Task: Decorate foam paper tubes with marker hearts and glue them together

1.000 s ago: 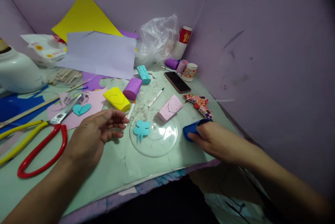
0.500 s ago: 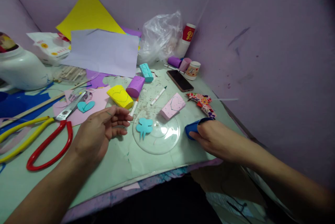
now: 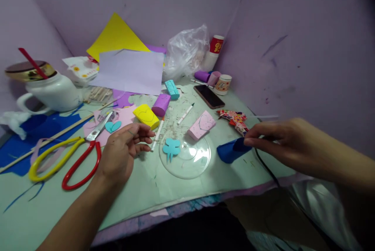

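At the right of the table my right hand [image 3: 281,141] pinches the rim of a blue paper tube [image 3: 231,151], which lies tilted on the tabletop. My left hand [image 3: 125,147] rests palm sideways with loosely curled fingers apart, holding nothing. Just beyond its fingertips lies a white marker with an orange tip [image 3: 158,135]. A clear round plastic lid [image 3: 193,167] sits between the hands, with a light-blue paper cutout [image 3: 171,148] on its left side. Behind it are a pink tube with a drawn heart [image 3: 202,125], a yellow one [image 3: 146,116] and a purple one [image 3: 161,104].
Scissors with red and yellow handles [image 3: 92,135] lie open at left, near a white mug [image 3: 55,92]. A phone [image 3: 209,96], a paper cup [image 3: 223,84] and a plastic bag [image 3: 186,53] stand toward the back. Patterned fabric [image 3: 233,116] lies near the right edge.
My right hand has shifted from gripping around the blue tube to pinching its right-hand rim. The view has turned slightly left; my left hand keeps nearly the same pose.
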A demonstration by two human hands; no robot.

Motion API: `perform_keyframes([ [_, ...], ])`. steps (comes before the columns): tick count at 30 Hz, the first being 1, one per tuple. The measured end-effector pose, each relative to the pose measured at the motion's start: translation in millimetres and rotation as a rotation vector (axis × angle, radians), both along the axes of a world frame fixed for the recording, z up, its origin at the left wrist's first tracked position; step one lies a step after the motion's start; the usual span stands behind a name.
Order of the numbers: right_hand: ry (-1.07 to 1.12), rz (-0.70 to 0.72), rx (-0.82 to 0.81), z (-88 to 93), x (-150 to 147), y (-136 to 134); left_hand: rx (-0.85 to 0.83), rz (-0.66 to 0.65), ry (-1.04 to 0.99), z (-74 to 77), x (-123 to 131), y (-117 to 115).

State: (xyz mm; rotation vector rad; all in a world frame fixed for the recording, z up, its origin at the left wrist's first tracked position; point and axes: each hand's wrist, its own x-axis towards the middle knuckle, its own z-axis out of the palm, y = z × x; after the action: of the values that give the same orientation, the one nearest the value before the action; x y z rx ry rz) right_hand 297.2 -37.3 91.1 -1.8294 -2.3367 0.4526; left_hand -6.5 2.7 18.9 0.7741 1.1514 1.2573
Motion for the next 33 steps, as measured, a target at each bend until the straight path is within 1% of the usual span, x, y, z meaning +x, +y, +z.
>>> perform_keyframes([
  [2,0.012,-0.001,-0.007,3.2,2,-1,-0.009,-0.010,0.000,2.4,-1,-1],
  [4,0.069,-0.029,-0.009,3.4,5,-4,-0.022,-0.003,0.009,3.1,-2,-1],
  [7,0.182,-0.161,0.072,-0.4,18,-11,-0.035,0.027,0.029,2.3,-4,-1],
  [10,0.286,-0.326,0.154,-11.0,35,-20,-0.051,0.026,0.042,2.7,-4,0],
  [11,0.334,-0.354,0.163,-16.9,39,-22,-0.060,0.021,0.047,3.2,-3,0],
  [13,0.450,-0.356,0.154,-31.8,40,-25,-0.079,0.037,0.064,4.6,-1,0],
  [16,0.610,-0.310,0.114,-58.2,24,-26,-0.108,0.058,0.086,5.7,2,1],
  [17,0.650,-0.343,0.124,-66.7,14,-26,-0.116,0.058,0.092,5.9,3,1],
  [19,0.689,-0.467,0.195,-81.8,-7,-26,-0.131,0.058,0.111,5.9,4,1],
  [21,0.663,-0.587,0.284,-94.5,-26,-25,-0.133,0.052,0.131,5.8,5,2],
  [22,0.641,-0.618,0.323,-100.1,-33,-25,-0.132,0.046,0.139,5.8,5,2],
  [23,0.620,-0.610,0.361,-105.1,-39,-25,-0.131,0.037,0.144,5.8,5,2],
  [24,0.599,-0.558,0.405,-109.7,-43,-26,-0.128,0.028,0.146,5.8,5,2],
  [25,0.576,-0.464,0.448,-113.5,-46,-26,-0.127,0.019,0.148,6.0,5,2],
  [28,0.508,-0.042,0.546,-119.0,-47,-29,-0.125,0.015,0.153,6.7,5,2],
  [29,0.503,0.077,0.568,-117.8,-46,-30,-0.124,0.016,0.151,6.9,5,2],
  [30,0.519,0.141,0.579,-114.5,-43,-31,-0.124,0.018,0.152,6.9,6,2],
  [31,0.566,0.133,0.588,-109.2,-40,-31,-0.119,0.020,0.151,6.8,5,2],
  [32,0.644,0.059,0.589,-101.5,-36,-30,-0.108,0.022,0.150,6.3,5,2],
  [33,0.747,-0.055,0.565,-91.9,-32,-28,-0.096,0.017,0.148,5.6,5,3],
])
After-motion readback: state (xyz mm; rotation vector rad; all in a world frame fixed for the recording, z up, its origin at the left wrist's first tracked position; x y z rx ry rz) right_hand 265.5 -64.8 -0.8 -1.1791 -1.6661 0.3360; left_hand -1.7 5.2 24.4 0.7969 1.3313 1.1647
